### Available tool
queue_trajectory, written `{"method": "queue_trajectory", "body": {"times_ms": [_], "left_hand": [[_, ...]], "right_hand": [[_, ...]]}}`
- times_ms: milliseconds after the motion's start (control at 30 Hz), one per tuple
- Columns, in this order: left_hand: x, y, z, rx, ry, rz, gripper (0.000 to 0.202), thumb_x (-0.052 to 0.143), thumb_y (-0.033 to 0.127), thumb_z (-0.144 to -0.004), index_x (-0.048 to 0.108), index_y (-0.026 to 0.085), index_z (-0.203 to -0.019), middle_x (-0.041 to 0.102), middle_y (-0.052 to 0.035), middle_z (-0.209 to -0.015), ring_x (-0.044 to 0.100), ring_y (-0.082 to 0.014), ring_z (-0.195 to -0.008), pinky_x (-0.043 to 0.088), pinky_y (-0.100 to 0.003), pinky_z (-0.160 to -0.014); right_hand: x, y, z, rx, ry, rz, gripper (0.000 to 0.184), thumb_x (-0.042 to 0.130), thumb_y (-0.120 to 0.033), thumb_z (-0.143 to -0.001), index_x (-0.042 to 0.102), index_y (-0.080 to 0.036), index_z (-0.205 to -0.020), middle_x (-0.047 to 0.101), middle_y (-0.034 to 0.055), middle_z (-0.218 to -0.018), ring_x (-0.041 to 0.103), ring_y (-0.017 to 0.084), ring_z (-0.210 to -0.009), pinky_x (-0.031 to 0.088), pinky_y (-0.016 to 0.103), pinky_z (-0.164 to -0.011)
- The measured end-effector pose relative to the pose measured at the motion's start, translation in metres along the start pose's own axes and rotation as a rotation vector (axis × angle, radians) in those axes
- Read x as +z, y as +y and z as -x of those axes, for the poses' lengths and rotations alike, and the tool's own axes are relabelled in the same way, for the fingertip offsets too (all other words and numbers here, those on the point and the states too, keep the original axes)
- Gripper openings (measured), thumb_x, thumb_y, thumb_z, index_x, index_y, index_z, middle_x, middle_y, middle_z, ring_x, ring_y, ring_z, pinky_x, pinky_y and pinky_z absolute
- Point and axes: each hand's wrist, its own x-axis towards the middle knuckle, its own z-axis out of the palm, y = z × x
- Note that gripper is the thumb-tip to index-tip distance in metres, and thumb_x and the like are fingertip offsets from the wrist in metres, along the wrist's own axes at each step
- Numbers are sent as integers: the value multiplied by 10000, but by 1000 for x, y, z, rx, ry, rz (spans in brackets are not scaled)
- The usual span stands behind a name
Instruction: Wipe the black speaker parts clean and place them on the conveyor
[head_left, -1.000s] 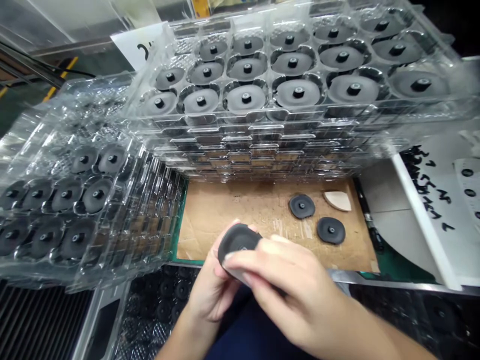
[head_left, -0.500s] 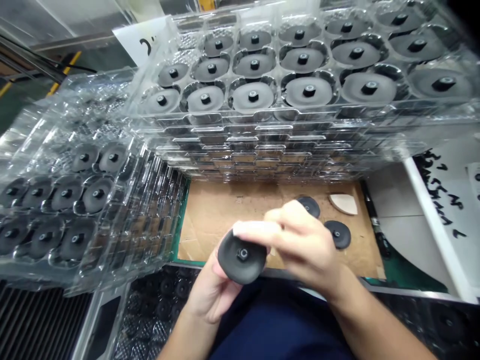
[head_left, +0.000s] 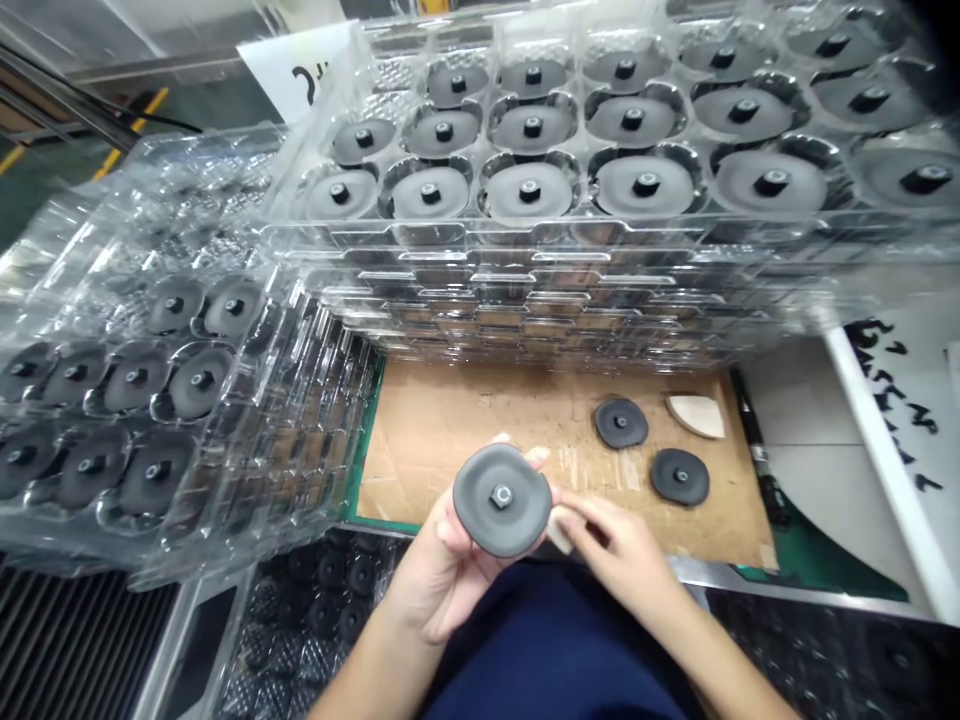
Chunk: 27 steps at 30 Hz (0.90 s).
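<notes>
My left hand [head_left: 442,570] grips a dark grey rounded disc [head_left: 480,520] from below, its face with the short central stub turned up toward me. At the disc's right edge, my right hand [head_left: 619,550] pinches a small beige pad [head_left: 559,530], its fingertips close against the rim. The pad is partly covered by the fingers, and whether it touches the disc is hard to tell. Two similar discs, a nearer one [head_left: 679,476] and a farther one [head_left: 621,422], lie stub up on the cardboard [head_left: 427,420] to the right.
A tall stack of clear plastic trays [head_left: 510,285] full of such discs stands behind the cardboard. Another tray stack [head_left: 270,400] rises at left. A beige wedge-shaped piece [head_left: 697,415] and a black pen-like stick [head_left: 757,455] lie at right, beside a white panel with handwriting [head_left: 892,450].
My right hand has moved down from over the disc's top edge to its right side, and the beige pad now shows in it. The disc has shifted slightly right and up.
</notes>
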Motion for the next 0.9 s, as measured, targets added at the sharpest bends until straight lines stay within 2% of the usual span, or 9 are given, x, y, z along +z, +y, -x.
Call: {"method": "queue_trajectory", "body": {"times_ms": [100,200,267,333,467,667,800,833,900], "left_hand": [[5,-4,0,2,2,-22,550,793,370,-603,644,278,-1125,697,-23,-1147,653,-228,-1035,544,-253,-820],[10,-12,0,24,43,-79,635,823,376,-553,634,256,-1147,687,-49,-1146,656,-244,-1012,533,-260,-819],[11,-16,0,42,91,-136,680,849,372,-503,644,227,-1135,696,-55,-1100,650,-231,-997,513,-245,-833],[8,-18,0,79,137,-176,654,856,375,-480,673,223,-1089,714,-33,-1026,648,-195,-962,498,-213,-827],[4,-18,0,145,171,-181,587,848,388,-493,691,271,-1047,711,-5,-1066,641,-160,-955,495,-202,-839],[15,-15,1,176,112,-239,554,859,332,-496,694,295,-1024,711,11,-1042,644,-197,-990,486,-253,-890],[15,-14,1,236,63,-186,523,839,276,-552,675,357,-1042,693,56,-1104,644,-204,-1021,482,-283,-920],[14,-14,0,240,36,-173,522,837,284,-556,675,350,-1048,699,52,-1096,646,-204,-1020,483,-280,-919],[12,-15,-2,242,7,-151,542,837,310,-550,671,340,-1066,702,39,-1100,643,-206,-1030,493,-266,-901]], "right_hand": [[-26,-25,-8,-3,152,-3,230,511,-278,-895,659,-220,-1061,707,47,-1063,661,202,-953,526,297,-771],[-44,-65,-14,-259,318,23,248,529,-212,-899,618,-275,-1121,690,4,-1081,637,165,-932,486,271,-777],[-46,-88,-17,-513,282,68,287,505,-146,-903,609,-245,-1152,700,16,-1000,625,158,-846,460,282,-740],[-44,-100,-20,-596,162,125,278,482,-112,-904,624,-180,-1133,698,35,-892,603,156,-748,436,290,-681],[-42,-103,-25,-490,14,243,240,483,-99,-892,675,-170,-1016,657,15,-734,542,144,-609,388,282,-578],[-31,-111,-7,-580,302,215,278,470,-71,-871,620,-33,-1102,684,110,-798,574,178,-641,442,323,-624],[-46,-101,15,-362,-32,-115,235,525,-102,-850,677,-208,-996,698,10,-754,618,127,-612,478,213,-557],[-50,-94,17,-277,-52,-219,216,531,-140,-861,682,-251,-969,708,-7,-784,641,122,-646,487,193,-563],[-51,-75,14,-119,68,-336,195,504,-235,-898,671,-284,-985,720,-6,-909,672,138,-746,509,192,-596]]}}
